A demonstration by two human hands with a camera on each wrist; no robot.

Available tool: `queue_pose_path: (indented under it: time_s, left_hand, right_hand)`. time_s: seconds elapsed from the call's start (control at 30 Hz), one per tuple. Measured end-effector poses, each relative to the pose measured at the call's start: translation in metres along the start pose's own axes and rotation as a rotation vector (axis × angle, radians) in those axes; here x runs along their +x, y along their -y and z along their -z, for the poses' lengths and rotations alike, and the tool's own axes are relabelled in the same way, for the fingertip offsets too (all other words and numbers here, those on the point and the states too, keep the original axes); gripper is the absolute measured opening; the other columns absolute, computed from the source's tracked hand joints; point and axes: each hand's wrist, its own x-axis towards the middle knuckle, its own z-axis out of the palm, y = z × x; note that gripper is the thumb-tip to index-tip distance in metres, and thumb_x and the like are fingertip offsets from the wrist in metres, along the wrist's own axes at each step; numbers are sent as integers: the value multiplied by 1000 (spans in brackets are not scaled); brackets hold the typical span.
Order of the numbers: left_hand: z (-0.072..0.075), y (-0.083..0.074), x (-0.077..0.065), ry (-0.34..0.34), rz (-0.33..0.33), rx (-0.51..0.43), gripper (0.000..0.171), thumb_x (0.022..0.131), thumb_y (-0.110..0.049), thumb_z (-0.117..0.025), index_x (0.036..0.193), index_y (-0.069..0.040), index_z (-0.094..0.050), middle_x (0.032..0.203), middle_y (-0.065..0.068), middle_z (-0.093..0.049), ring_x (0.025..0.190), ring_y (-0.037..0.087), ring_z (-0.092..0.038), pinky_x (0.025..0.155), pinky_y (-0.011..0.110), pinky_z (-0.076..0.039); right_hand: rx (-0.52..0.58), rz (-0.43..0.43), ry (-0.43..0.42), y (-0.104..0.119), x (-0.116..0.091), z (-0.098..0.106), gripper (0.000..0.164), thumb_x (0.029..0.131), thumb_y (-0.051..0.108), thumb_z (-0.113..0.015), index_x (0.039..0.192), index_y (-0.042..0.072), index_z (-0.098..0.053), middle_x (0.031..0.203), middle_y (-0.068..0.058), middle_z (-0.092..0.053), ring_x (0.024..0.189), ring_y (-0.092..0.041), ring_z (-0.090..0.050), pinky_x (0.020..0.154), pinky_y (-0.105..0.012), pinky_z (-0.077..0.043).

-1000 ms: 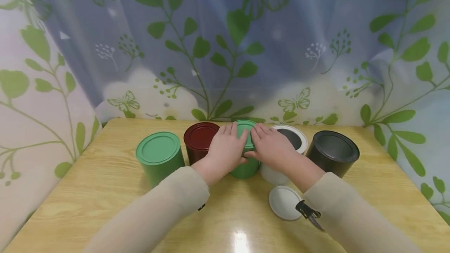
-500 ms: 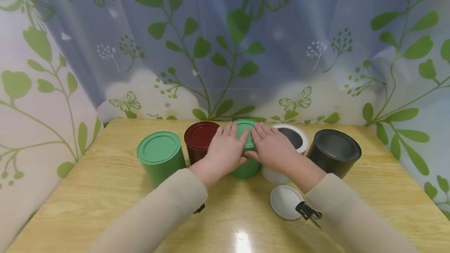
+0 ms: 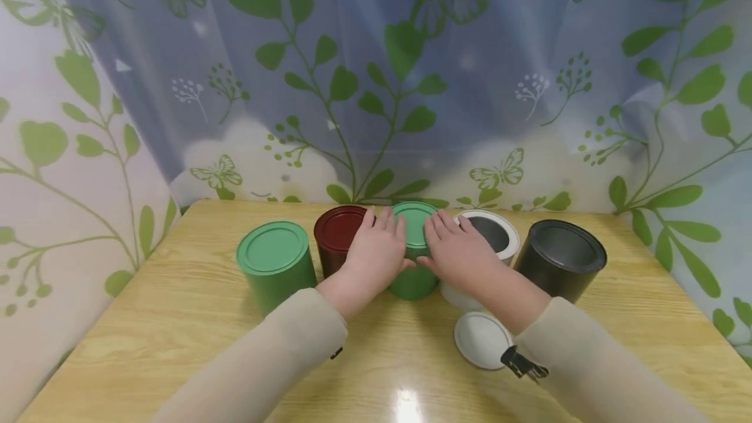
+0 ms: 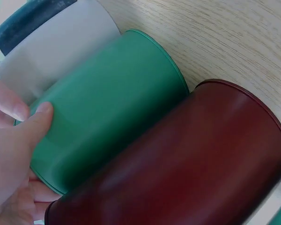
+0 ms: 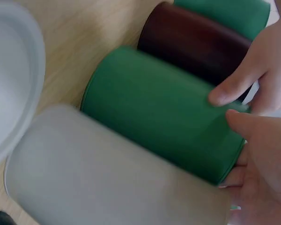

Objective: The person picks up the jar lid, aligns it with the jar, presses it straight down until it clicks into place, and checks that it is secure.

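Observation:
The middle green can (image 3: 414,282) stands upright with its lid on. My left hand (image 3: 369,254) rests on the left of its top, fingers laid straight over the rim. Mirroring it, my right hand (image 3: 464,250) rests on the right side, fingers stretched forward. In the left wrist view, a thumb touches the wall of the green can (image 4: 112,108) near its lid. Both thumbs appear against that can (image 5: 154,112) in the right wrist view. Close on the left stands a lidded dark red can (image 3: 336,234); on the right, a white can (image 3: 461,296) shows a dark round opening.
Another green can (image 3: 276,263) stands at the left end of the row, and a black can (image 3: 555,266) at the right end. A round white lid (image 3: 482,339) lies on the wooden table (image 3: 176,305) before the white can. A patterned curtain (image 3: 352,83) hangs behind.
My hands have drawn slightly apart, baring more of the middle can's green lid, and the thumbs are farther from each other. The view has shifted a little; the cans hold their places.

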Motion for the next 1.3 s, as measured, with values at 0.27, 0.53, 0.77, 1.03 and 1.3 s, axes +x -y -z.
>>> queue_pose_path:
  time_s: [0.27, 0.53, 0.77, 1.03, 1.3]
  left_hand:
    - [-2, 8, -1, -65, -53, 49, 75, 84, -64, -47, 136, -10, -49, 133, 11, -52, 128, 24, -42, 108, 43, -26]
    - [2, 11, -2, -10, -68, -78, 71, 89, -60, -47, 140, -11, -45, 138, 16, -46, 131, 28, -36, 107, 44, -27]
    - [11, 16, -9, 157, -112, -297, 69, 88, -59, -49, 144, -21, -39, 145, 18, -35, 136, 30, -26, 109, 48, -20]
    - [16, 15, -8, 190, -115, -353, 72, 87, -58, -53, 145, -19, -37, 146, 20, -32, 137, 31, -24, 110, 47, -19]
    - [8, 35, -12, 120, -147, -533, 58, 87, -50, -60, 127, -9, -49, 134, 7, -48, 128, 21, -39, 104, 44, -30]
  right_hand:
    - [26, -12, -108, 7, -1, 5, 58, 95, 38, -51, 133, -6, -46, 137, -27, -42, 127, -42, -37, 104, -57, -25]
    - [76, -24, -41, 3, -2, 7, 56, 97, 36, -48, 137, -2, -43, 142, -26, -35, 131, -41, -31, 105, -58, -19]
    - [95, -44, -55, 3, -6, -1, 57, 97, 38, -48, 140, 1, -41, 143, -24, -34, 134, -40, -26, 105, -61, -16]
    - [-6, -47, -141, 1, -9, -4, 54, 94, 38, -54, 134, 2, -50, 135, -25, -44, 130, -38, -35, 105, -62, -14]
    - [-95, 63, -268, -4, -6, -6, 49, 89, 38, -61, 121, 1, -61, 120, -24, -58, 117, -35, -50, 103, -56, -27]
